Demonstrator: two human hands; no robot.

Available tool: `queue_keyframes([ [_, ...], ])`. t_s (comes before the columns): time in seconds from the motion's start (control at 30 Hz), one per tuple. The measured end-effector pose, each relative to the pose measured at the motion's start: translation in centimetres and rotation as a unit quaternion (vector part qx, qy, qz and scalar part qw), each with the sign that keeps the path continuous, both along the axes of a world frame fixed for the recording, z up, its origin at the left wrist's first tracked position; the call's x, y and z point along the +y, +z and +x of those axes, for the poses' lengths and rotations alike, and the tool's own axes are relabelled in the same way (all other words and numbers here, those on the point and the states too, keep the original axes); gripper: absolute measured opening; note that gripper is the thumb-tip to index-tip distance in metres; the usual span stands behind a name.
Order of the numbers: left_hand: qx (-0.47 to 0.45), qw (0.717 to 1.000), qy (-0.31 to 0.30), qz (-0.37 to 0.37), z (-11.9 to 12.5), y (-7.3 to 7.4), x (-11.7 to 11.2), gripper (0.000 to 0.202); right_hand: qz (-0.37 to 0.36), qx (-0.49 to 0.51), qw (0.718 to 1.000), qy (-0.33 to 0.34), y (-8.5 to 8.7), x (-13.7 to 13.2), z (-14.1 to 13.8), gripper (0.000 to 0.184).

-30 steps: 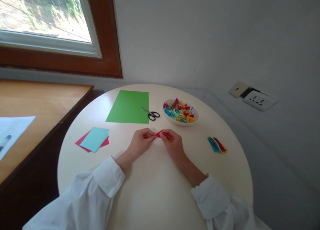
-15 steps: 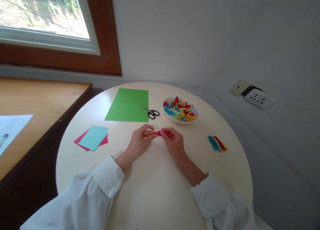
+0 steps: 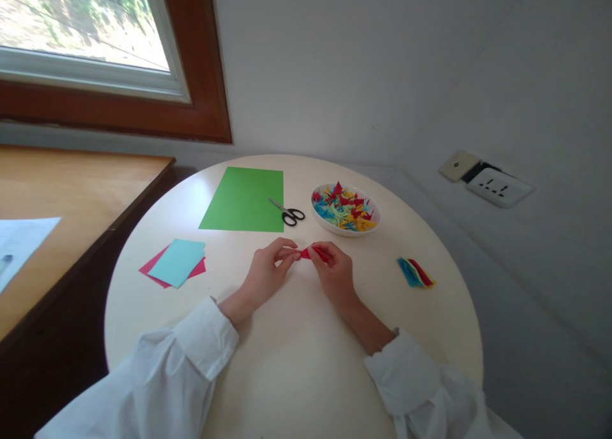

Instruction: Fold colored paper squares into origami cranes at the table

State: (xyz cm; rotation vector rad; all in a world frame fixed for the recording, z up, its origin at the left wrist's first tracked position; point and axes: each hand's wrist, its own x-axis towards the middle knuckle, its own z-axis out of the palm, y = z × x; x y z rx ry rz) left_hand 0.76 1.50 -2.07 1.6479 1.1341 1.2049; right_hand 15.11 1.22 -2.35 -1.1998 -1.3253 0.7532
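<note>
Between my hands is a small piece of folded red paper (image 3: 306, 254), held just above or on the white round table (image 3: 296, 362). My left hand (image 3: 268, 267) pinches its left tip between thumb and fingers. My right hand (image 3: 333, 270) grips the other end, its thumb lying over the near face and covering part of the paper. Beyond my hands lie black-handled scissors (image 3: 292, 216), their blades resting on a green sheet of paper (image 3: 243, 200). Behind my right hand stands a white bowl (image 3: 347, 230) filled with small folded paper pieces in red, blue, yellow and green.
On the left, light blue paper (image 3: 179, 264) overlaps red paper (image 3: 155, 268). A small bundle of coloured folded strips (image 3: 415, 273) lies at the right. A wooden desk (image 3: 86, 184) with a white sheet (image 3: 23, 248) adjoins on the left. Wall sockets (image 3: 498, 186) are at the right.
Both hands keep their hold on the red paper with only slight finger movement. The whole view has shifted very slightly.
</note>
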Motion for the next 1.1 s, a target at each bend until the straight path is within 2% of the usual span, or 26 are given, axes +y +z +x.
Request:
queue_keyframes([
  [0.2, -0.043, 0.998, -0.003, -0.034, 0.07, 0.04, 0.17, 0.016, 0.012, 0.018, 1.000, -0.003, -0.36, 0.22, 0.07, 0.014],
  [0.37, -0.021, 0.998, 0.016, -0.048, 0.16, 0.60, 0.12, 0.022, 0.021, 0.026, 0.999, -0.002, -0.38, 0.16, 0.08, 0.014],
  [0.5, 0.035, 0.998, -0.025, -0.043, 0.15, 0.51, 0.11, 0.025, 0.031, 0.027, 0.999, 0.006, -0.27, 0.05, 0.04, 0.012],
  [0.67, 0.028, 0.998, -0.043, -0.032, 0.18, 0.00, 0.23, 0.025, 0.038, 0.019, 0.999, 0.014, -0.22, 0.02, 0.01, 0.011],
  [0.9, 0.045, 0.999, -0.016, 0.013, 0.16, 0.25, 0.06, 0.021, 0.053, 0.003, 0.998, 0.024, -0.57, -0.07, 0.11, 0.012],
  [1.1, 0.111, 0.989, 0.018, 0.098, 0.04, 0.87, -0.41, 0.019, 0.077, -0.028, 0.997, 0.015, -0.49, -0.29, 0.11, 0.010],
])
